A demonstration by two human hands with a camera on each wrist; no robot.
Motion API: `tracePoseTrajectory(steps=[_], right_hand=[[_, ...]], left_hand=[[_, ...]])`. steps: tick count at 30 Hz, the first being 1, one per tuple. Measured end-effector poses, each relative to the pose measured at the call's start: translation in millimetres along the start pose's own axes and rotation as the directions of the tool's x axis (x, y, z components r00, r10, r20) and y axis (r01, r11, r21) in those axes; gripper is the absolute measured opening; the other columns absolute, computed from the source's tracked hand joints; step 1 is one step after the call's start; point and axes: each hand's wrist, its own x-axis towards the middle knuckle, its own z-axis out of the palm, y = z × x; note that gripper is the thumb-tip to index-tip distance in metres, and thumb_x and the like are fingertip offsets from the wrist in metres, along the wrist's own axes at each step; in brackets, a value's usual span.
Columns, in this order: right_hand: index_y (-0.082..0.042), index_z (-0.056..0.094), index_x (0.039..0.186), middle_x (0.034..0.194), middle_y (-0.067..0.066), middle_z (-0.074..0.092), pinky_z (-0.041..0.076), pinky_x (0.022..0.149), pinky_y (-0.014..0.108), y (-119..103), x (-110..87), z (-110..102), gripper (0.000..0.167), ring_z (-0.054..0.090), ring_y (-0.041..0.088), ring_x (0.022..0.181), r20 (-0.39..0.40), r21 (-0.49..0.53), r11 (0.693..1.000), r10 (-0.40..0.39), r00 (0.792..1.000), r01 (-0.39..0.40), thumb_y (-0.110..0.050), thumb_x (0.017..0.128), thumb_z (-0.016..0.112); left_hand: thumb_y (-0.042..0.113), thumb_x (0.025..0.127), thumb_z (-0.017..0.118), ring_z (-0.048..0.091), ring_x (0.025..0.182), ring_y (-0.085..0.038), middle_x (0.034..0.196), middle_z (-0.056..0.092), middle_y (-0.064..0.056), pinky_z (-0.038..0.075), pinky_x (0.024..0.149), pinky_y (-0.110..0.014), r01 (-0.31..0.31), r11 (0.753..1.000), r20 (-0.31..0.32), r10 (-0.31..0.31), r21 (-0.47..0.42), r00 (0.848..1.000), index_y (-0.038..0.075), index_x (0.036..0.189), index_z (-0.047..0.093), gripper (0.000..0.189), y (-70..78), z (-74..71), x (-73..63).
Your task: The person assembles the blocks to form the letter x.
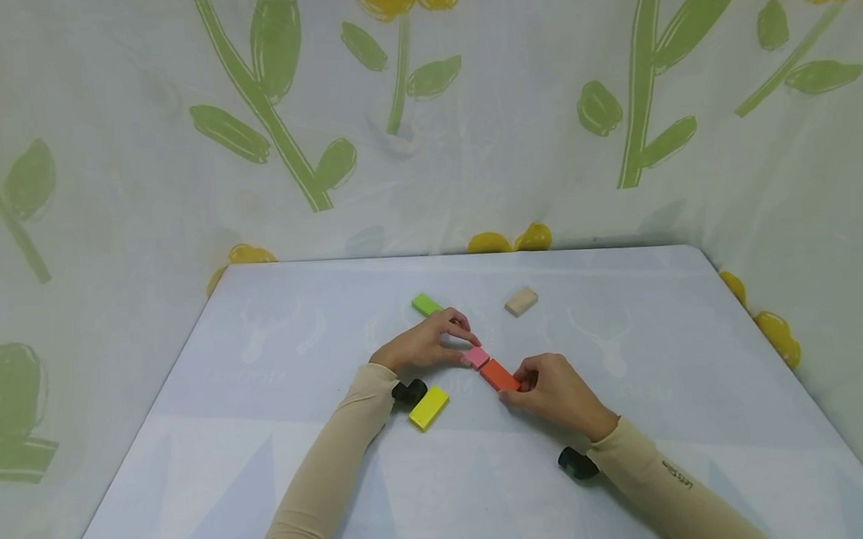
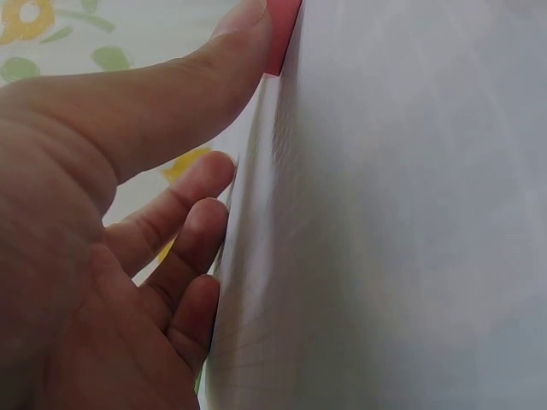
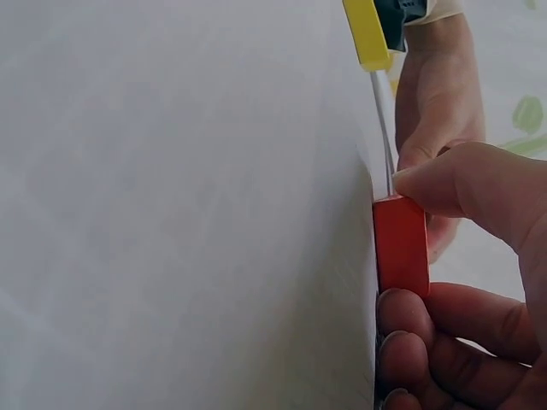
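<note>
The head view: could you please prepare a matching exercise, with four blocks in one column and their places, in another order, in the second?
1. Yellow block
2. Pink block
3. Orange-red block
4. Wooden block

A. At the fingers of the right hand
B. On the far side, apart from both hands
C. Nearest the picture's bottom edge
D. At the left hand

Pairs: 1-C, 2-D, 3-A, 4-B

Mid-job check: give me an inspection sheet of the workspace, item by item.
Surface: pale table, flat.
Job's things: pink block and red block end to end; any gap too small to tell.
Clutter: outside the grips, a yellow block, a wooden block and a partly hidden green block.
Grips: left grip pinches the pink block; right grip pinches the red block.
Cables: nothing seen.
Surroundings: flower-print backdrop behind and beside the table.
</note>
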Motion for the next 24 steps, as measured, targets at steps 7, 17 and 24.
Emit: tracePoseTrajectory(steps=[7, 17, 24], right_hand=[[-0.010, 0.077, 0.085, 0.070, -0.004, 0.065, 0.047, 0.059, 0.023, 0.5, 0.8, -0.9, 0.018, 0.055, 0.012, 0.068, -0.008, -0.002, 1.000, -0.024, 1.000, 0.024, -0.024, 0.081, 0.088], [-0.011, 0.078, 0.086, 0.071, -0.004, 0.065, 0.048, 0.061, 0.024, 0.8, 2.1, 0.7, 0.018, 0.055, 0.014, 0.070, -0.012, -0.016, 1.000, 0.009, 1.000, -0.009, -0.025, 0.081, 0.088], [-0.010, 0.078, 0.086, 0.070, -0.004, 0.065, 0.048, 0.060, 0.024, -1.0, 1.8, 0.8, 0.018, 0.055, 0.014, 0.069, -0.009, -0.010, 1.000, 0.007, 1.000, -0.007, -0.025, 0.081, 0.088]], left_hand=[[0.023, 0.091, 0.081, 0.045, 0.129, -0.022, 0.133, 0.054, -0.004, 0.045, 0.111, -0.044, 0.003, 1.000, -0.002, -0.003, 0.000, 1.000, 0.020, 0.122, 0.077, 0.031, -0.7, -0.1, 1.6], [0.024, 0.092, 0.080, 0.046, 0.128, -0.023, 0.132, 0.055, -0.005, 0.043, 0.111, -0.044, -0.019, 1.000, 0.002, 0.019, 0.004, 1.000, 0.021, 0.122, 0.077, 0.030, 0.2, -0.3, 2.0], [0.024, 0.091, 0.081, 0.045, 0.129, -0.023, 0.132, 0.055, -0.005, 0.043, 0.112, -0.045, -0.007, 1.000, 0.006, 0.008, -0.008, 1.000, 0.020, 0.122, 0.077, 0.031, 0.6, -0.5, 0.7]])
